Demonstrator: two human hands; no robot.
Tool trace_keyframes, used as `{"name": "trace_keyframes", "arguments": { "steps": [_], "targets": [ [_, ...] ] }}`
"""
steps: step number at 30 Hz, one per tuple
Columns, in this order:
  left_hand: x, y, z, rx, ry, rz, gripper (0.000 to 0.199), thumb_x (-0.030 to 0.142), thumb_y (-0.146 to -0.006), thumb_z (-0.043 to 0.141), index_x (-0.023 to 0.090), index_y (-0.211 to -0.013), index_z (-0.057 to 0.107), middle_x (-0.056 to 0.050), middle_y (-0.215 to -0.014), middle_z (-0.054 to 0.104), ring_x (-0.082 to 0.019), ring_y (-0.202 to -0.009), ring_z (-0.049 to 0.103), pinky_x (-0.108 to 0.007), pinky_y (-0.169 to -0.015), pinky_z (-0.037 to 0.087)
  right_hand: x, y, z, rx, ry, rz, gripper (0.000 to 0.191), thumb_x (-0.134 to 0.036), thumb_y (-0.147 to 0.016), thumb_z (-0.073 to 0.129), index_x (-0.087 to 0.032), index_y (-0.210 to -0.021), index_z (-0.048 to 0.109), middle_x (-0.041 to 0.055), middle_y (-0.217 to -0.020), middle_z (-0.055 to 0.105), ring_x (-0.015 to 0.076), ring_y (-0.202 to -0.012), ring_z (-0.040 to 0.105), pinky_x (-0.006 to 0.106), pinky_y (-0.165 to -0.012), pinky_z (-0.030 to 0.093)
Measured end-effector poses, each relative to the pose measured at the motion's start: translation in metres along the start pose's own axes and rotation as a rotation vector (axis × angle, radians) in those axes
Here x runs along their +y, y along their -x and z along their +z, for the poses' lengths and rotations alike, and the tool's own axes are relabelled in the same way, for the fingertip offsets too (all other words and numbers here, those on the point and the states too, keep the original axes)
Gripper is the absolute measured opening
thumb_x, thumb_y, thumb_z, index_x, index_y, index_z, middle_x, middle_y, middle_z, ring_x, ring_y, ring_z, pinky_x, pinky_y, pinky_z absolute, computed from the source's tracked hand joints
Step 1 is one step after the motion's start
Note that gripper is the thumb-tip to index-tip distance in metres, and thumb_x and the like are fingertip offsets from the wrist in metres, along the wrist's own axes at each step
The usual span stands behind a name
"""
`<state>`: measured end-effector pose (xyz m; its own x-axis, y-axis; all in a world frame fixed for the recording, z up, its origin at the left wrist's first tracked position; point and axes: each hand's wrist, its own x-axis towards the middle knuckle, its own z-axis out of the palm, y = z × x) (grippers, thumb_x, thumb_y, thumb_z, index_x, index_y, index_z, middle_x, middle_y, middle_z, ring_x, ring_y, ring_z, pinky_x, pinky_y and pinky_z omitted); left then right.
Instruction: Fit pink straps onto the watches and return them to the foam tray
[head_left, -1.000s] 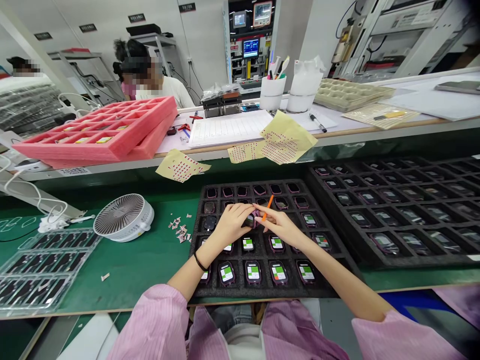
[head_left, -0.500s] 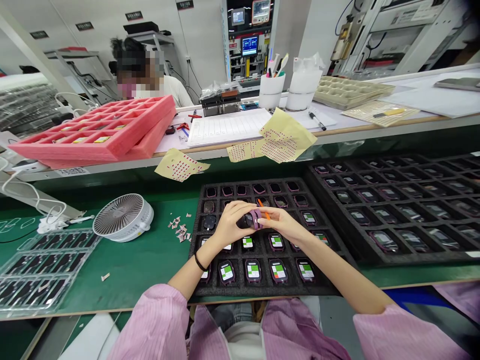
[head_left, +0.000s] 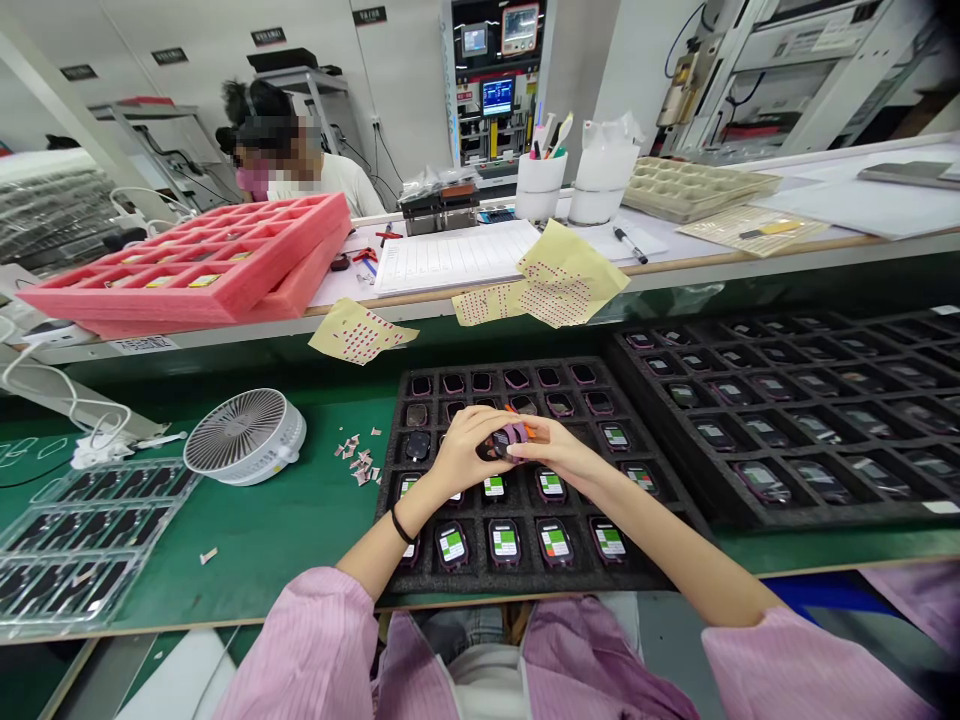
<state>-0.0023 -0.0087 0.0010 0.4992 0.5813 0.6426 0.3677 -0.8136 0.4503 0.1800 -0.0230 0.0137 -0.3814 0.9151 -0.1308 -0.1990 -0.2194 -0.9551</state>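
Your two hands hold one smartwatch [head_left: 498,441] above a black foam tray [head_left: 525,583], the work seemingly part-way through.
Your left hand [head_left: 466,447] curls its fingers round the watch's left side; your right hand [head_left: 553,446] has its fingers closed on the purple right edge, with a slim orange stick [head_left: 531,432] tucked among them. In the tray's nearer rows, most visible screens glow green and white; the farthest rows are dark, so those may be what is left, though which are finished cannot be told. The watches are rounded rectangles with glossy glass and purplish rims, in square pockets of matte, grainy foam. The table [head_left: 262,540] is smooth and green, with small, flat, pale pinkish scraps [head_left: 362,466] scattered left of the tray.
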Motion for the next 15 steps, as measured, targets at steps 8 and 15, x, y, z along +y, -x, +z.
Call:
{"name": "trace_keyframes", "arguments": {
  "steps": [8,15],
  "targets": [
    [0.000,0.000,0.000,0.014,0.021,-0.010,0.043,0.024,-0.075,0.072,0.021,-0.117,0.062,-0.010,-0.113,0.070,-0.025,-0.107,0.059,-0.044,-0.094,0.046,-0.001,0.001,-0.003,-0.032,-0.002,0.017,0.049,-0.032,-0.059,0.086,-0.019,-0.104,0.072,0.0067,-0.098,0.074,0.0200,-0.090,0.068,0.034,-0.082,0.055],
    [0.001,-0.002,-0.005,0.067,0.039,-0.075,0.044,0.034,-0.075,0.076,0.021,-0.114,0.063,-0.011,-0.112,0.070,-0.025,-0.107,0.061,-0.047,-0.095,0.046,-0.020,0.004,-0.037,0.007,-0.007,-0.067,0.044,-0.043,-0.074,0.076,-0.019,-0.110,0.069,0.0126,-0.109,0.073,0.0265,-0.105,0.068,0.043,-0.090,0.055]
  ]
}}
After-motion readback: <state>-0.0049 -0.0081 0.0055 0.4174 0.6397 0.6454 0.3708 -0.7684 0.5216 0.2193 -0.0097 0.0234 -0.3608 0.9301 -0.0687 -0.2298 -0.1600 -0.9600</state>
